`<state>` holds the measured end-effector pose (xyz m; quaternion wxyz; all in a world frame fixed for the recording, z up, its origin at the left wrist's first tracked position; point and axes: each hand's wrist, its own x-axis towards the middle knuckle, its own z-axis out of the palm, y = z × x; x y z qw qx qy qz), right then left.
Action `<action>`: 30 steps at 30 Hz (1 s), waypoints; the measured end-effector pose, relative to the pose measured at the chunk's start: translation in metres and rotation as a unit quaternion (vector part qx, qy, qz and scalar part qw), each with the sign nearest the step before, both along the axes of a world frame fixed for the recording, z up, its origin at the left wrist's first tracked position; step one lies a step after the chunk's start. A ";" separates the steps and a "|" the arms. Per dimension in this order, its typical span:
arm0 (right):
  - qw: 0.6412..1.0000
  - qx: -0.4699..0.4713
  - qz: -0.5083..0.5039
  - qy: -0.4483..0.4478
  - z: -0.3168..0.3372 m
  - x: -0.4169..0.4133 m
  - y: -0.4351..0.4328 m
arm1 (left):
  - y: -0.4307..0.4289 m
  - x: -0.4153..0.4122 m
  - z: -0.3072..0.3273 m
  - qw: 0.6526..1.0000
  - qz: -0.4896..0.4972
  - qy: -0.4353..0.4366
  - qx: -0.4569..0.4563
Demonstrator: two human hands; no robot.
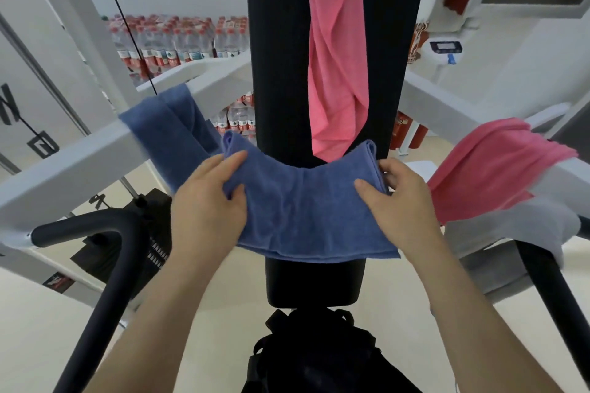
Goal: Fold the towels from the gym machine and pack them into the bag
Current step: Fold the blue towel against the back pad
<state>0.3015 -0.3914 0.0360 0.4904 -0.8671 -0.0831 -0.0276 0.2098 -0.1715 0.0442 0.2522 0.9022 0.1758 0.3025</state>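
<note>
Left hand (210,198) grips the left end of the folded blue towel (303,214), thumb on top and fingers curled into the cloth. Right hand (399,198) holds the right end likewise: thumb flat on the upper face, fingers wrapped round the edge. The towel spans between both hands, in several layers, with its far edge sagging in the middle. It sits over the black seat pad (314,281), covering the pad's rear part; whether it rests on the pad or is held just above cannot be told. Black bag (319,357) is on the floor directly in front of the seat pad, below the forearms. Second blue towel (166,131) is draped over the white frame arm (64,166) on the left. Pink towel (335,57) hangs down the black backrest (277,41). Second pink towel (498,163) lies over the frame on the right, with a grey towel (517,226) just beside and below it. Water bottles (175,38) are stacked against the far wall.
</note>
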 end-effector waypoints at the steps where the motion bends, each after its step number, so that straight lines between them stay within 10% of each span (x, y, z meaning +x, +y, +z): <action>1: 0.999 0.019 0.020 -0.018 0.005 -0.007 0.011 | -0.013 0.002 0.005 0.998 -0.053 -0.019 0.036; 4: 0.992 0.098 0.072 -0.008 0.012 -0.027 0.041 | -0.054 -0.001 0.012 0.952 -0.270 0.014 -0.143; 9: 0.986 0.103 0.124 0.038 0.019 -0.025 0.033 | -0.041 -0.008 0.020 0.747 -0.320 0.053 -0.580; 17: 0.963 0.072 0.248 0.077 0.031 -0.027 0.021 | -0.038 0.001 0.025 0.949 -0.214 0.039 -0.229; 30: 0.939 0.011 0.327 0.106 0.056 -0.025 0.007 | -0.036 -0.002 0.049 0.895 -0.326 0.092 -0.291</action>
